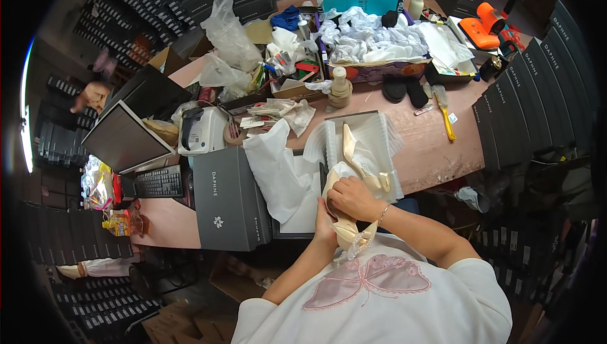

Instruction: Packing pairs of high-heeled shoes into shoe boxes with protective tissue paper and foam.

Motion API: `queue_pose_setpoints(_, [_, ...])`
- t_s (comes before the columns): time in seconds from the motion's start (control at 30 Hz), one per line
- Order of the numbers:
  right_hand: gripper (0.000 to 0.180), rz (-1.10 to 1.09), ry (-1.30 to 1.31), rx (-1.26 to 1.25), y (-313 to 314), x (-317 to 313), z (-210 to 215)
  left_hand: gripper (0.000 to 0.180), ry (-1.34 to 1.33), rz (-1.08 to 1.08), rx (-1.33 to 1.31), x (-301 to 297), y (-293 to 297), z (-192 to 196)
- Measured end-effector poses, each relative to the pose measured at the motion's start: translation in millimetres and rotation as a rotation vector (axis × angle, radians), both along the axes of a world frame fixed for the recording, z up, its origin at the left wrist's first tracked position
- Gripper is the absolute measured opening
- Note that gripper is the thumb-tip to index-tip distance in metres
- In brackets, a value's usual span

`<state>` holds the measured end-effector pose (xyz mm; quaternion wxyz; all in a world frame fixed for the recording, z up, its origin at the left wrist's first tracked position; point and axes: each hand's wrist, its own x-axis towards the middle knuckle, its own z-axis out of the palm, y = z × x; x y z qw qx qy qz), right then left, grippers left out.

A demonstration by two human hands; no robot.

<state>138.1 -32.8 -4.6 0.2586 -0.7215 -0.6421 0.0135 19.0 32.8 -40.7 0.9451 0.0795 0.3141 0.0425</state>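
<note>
A cream heeled shoe (347, 233) is held close to my chest, with a sparkly strap hanging at its heel end. My left hand (325, 228) grips the shoe from its left side. Over the shoe's upper lies my right hand (355, 199), fingers bent and pressed together on it; whether they hold anything else is hidden. Just beyond, the matching cream shoe (355, 154) rests on translucent wrapping (391, 134) in a dark shoebox. White tissue paper (276, 170) spreads over a second open box part left of my hands.
A dark grey box lid (226, 195) stands left, near a keyboard (159, 181), a monitor (128, 137) and a label printer (203, 130). Behind are a bottle (339, 88), a yellow-handled brush (445, 114) and a carton of crumpled tissue (378, 41). Stacked shoeboxes (528, 91) rise right.
</note>
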Motion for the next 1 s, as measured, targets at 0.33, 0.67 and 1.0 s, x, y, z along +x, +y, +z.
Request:
queue_pose_setpoints(0.33, [0.013, -0.066, 0.114, 0.147, -1.1, 4.2, 3.8, 0.06, 0.177, 0.162, 0.106, 17.6, -2.6, 19.3])
queue_pose_setpoints(0.67, [0.02, -0.271, 0.213, 0.0, -22.4, 74.1, -1.9, 0.065, 0.173, 0.138, 0.094, 30.1, 16.5, 10.3])
queue_pose_setpoints(1.0, [0.011, 0.106, 0.069, -0.095, -48.1, 20.3, -8.7, 0.063, 0.272, 0.123, 0.217, 25.8, -11.3, 14.9])
